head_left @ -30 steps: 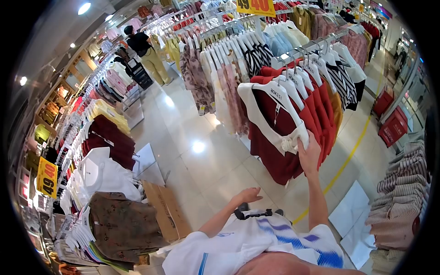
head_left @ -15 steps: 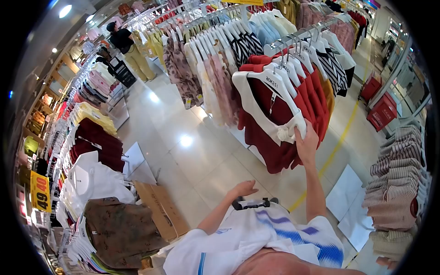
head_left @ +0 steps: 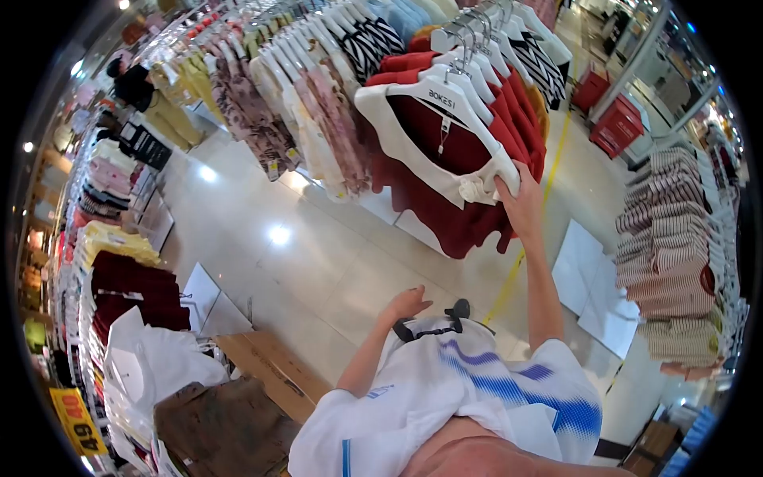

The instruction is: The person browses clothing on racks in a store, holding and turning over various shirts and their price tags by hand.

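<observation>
In the head view, my right hand pinches the white collar at the right shoulder of a dark red top. The top has a white flower at its neckline and a tag hanging inside. It is on a white hanger marked BOKESI, at the front of a row of red tops on a metal rail. My left hand is held low in front of my body, fingers loosely apart and holding nothing.
Blouses hang left of the red tops. Striped tops fill a rack on the right. Red bins stand behind it. A cardboard box and brown garment lie low left. Another person stands far left.
My view has shifted, so the racks sit further left and higher in the picture. My right hand keeps its hold on the dark red top. My left hand's fingers have loosened.
</observation>
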The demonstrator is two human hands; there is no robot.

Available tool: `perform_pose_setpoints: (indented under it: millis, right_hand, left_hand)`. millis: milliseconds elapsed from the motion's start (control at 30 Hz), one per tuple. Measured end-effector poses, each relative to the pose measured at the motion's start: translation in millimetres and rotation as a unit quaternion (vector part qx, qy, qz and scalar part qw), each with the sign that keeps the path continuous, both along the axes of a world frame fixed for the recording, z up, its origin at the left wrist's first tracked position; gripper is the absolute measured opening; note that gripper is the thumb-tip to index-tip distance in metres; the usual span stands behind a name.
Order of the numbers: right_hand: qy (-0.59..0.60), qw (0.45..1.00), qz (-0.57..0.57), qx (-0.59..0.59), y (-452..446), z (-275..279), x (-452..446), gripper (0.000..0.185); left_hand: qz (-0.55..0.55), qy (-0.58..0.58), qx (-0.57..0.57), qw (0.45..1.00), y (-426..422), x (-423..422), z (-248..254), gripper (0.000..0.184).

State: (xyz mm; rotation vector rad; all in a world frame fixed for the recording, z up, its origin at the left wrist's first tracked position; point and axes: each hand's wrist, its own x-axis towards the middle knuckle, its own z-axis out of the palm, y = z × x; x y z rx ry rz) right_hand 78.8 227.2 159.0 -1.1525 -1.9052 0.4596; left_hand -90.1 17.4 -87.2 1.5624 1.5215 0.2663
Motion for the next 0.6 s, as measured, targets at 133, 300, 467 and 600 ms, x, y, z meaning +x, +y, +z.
perform_pose_setpoints:
  millis: [133,300,467,600]
  right_hand:
    - [0.005,1.0,-0.023,-0.011,-3,-15,5,0.04]
    - [0.14,0.98,-0.048,-0.135,-10,-72,26,0.036]
    - [0.169,0.97,-0.086,-0.15,-16,-99,38,0.027]
    - [0.064,0.964,-0.118,-0.23,-15,-121,56,0.029]
  left_hand:
    - [-0.006,-0.01,-0.013,1.0,-3,-15,-15,0.042]
    - [-0.055,-0.009,-0.028,0.998,-2,-20,-40,0.04]
    - [-0.114,-0.041,-0.003,0.993,27,-18,-32,0.037]
    - [-0.058,-0.097,0.11,0.987,62,-2,-1,0.035]
